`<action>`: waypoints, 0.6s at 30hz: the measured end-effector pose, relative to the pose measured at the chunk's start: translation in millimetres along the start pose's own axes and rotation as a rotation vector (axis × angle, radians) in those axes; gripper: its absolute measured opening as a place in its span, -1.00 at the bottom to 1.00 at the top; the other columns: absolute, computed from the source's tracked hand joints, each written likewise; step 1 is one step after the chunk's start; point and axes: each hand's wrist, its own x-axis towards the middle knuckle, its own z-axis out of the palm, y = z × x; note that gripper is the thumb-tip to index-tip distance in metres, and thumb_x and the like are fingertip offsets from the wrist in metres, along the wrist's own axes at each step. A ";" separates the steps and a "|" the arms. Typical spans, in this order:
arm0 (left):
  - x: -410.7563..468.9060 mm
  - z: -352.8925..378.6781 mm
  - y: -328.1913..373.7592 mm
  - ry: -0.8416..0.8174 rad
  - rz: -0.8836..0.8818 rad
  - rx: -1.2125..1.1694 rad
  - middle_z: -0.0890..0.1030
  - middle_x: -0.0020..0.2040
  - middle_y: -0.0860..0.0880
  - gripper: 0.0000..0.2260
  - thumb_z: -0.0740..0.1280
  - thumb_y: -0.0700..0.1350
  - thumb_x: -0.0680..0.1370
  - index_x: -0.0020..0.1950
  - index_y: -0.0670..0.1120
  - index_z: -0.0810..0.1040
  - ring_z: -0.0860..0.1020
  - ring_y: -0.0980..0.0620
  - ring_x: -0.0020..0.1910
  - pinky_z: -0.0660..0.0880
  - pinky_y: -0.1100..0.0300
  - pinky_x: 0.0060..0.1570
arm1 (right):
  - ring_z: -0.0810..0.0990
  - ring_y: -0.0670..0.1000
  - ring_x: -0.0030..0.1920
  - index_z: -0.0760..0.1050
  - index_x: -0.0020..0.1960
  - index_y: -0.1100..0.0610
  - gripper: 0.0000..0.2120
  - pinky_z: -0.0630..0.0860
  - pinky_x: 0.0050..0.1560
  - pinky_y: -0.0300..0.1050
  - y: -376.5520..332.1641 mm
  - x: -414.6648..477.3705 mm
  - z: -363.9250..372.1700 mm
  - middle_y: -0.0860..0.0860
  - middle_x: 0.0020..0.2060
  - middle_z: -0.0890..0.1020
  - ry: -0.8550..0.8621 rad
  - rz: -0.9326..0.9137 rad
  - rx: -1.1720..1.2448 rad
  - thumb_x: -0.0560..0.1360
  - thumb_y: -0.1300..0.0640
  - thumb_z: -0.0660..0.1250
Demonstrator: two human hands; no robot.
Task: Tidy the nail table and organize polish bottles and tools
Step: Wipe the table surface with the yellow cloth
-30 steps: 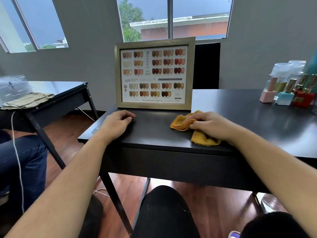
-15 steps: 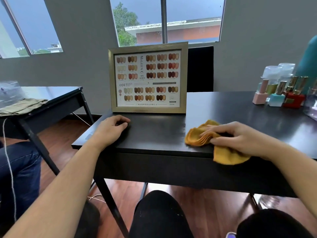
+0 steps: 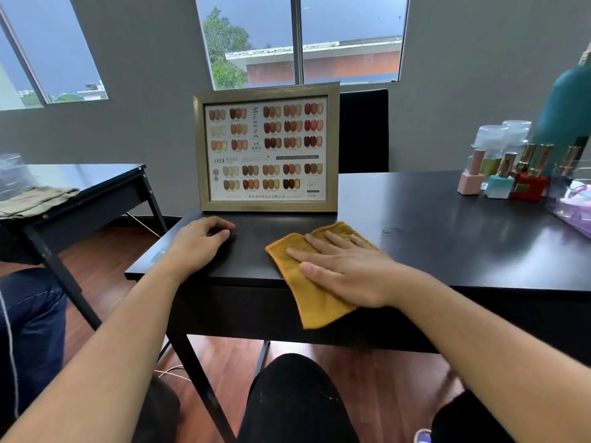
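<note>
A mustard-yellow cloth (image 3: 315, 302) lies spread on the black nail table (image 3: 431, 238), its near end hanging over the front edge. My right hand (image 3: 345, 270) presses flat on the cloth, fingers straight and together. My left hand (image 3: 200, 239) rests on the table's left front corner, fingers curled, holding nothing. Several polish bottles stand at the far right: a pink one (image 3: 470, 179), a pale turquoise one (image 3: 499, 183) and a red one (image 3: 529, 183). A gold-framed colour chart (image 3: 267, 148) stands upright behind my hands.
Clear lidded jars (image 3: 491, 140) and a tall teal bottle (image 3: 567, 113) stand behind the polishes. A clear plastic box (image 3: 575, 203) sits at the right edge. A second black table (image 3: 96, 187) at left holds a folded olive cloth (image 3: 35, 199). A black chair (image 3: 363, 129) stands behind the table.
My right hand went from bunching the cloth to pressing it flat, and the cloth now lies spread out with its end over the front edge. My left hand stayed put.
</note>
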 end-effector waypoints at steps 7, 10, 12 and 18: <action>-0.1 0.0 -2.4 0.010 -0.009 0.003 0.56 -0.10 0.19 -0.86 0.27 -0.05 0.55 -0.05 0.20 0.56 0.51 0.08 0.02 0.38 0.18 0.03 | -0.19 -0.01 0.53 -0.20 0.38 -0.42 -0.29 -0.18 0.50 0.14 94.8 -62.0 -24.3 -0.18 0.53 -0.12 0.018 0.345 -0.040 0.23 -0.46 -0.32; 0.2 0.0 -1.3 0.008 -0.021 0.012 0.57 -0.07 0.14 -0.86 0.27 -0.04 0.55 -0.05 0.20 0.56 0.51 0.06 0.04 0.41 0.14 0.08 | -0.18 0.15 0.53 -0.18 0.46 -0.34 -0.14 -0.20 0.42 0.35 108.6 -65.4 -26.1 -0.07 0.55 -0.17 0.043 0.686 -0.049 0.19 -0.54 -0.33; -0.2 0.7 0.1 0.007 -0.021 0.020 0.57 -0.02 0.11 -0.86 0.26 -0.05 0.55 -0.05 0.20 0.56 0.50 0.06 0.06 0.41 0.13 0.12 | -0.20 0.24 0.52 -0.19 0.49 -0.29 -0.15 -0.22 0.35 0.47 93.0 -49.8 -23.6 0.01 0.55 -0.19 0.047 0.799 -0.044 0.26 -0.58 -0.27; -0.7 0.4 1.9 0.002 0.000 0.047 0.59 0.06 0.05 -0.86 0.28 -0.08 0.55 -0.04 0.17 0.56 0.51 0.04 0.10 0.41 0.05 0.21 | -0.24 0.27 0.50 -0.23 0.47 -0.31 -0.28 -0.30 0.34 0.49 9.4 -1.4 -4.1 0.06 0.54 -0.18 0.027 0.392 -0.104 0.38 -0.51 -0.23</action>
